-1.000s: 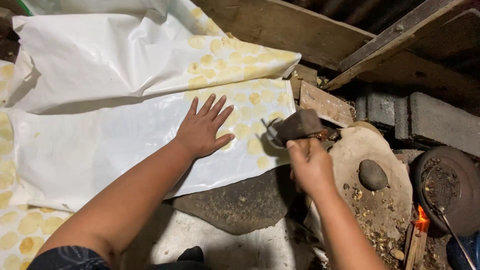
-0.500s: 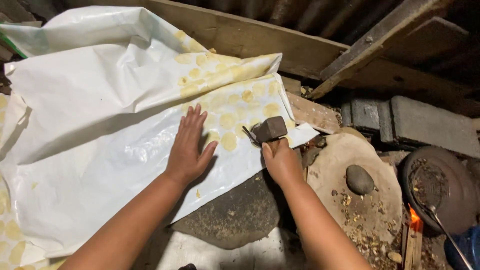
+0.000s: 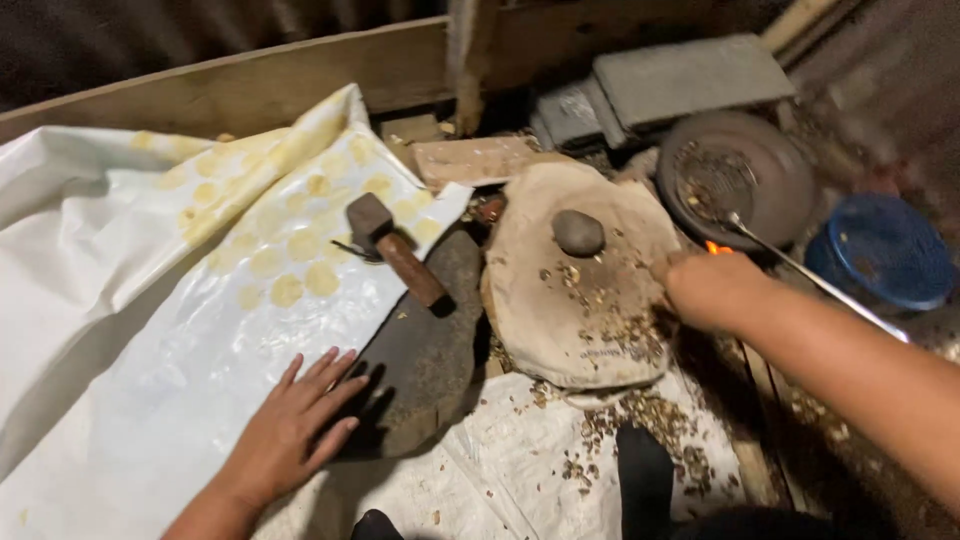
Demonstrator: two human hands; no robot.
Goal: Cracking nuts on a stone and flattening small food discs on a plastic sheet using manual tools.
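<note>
My left hand lies flat, fingers spread, on a white plastic sheet with yellow spots, at the edge of a dark flat stone. A hammer with a wooden handle rests on the sheet and the dark stone, held by nobody. My right hand is at the right edge of a pale round stone slab, fingers curled over broken shell bits; what it holds, if anything, I cannot make out. A small grey pebble sits on the slab.
A dark round pan with a metal rod stands behind the slab, a small flame beside it. A blue bowl is at the far right. Wooden boards and grey blocks line the back. Shell debris covers white sacking.
My right hand let go of the hammer, which now lies on the sheet, and moved right to the pale slab. My left hand slid down toward me. The view swung right.
</note>
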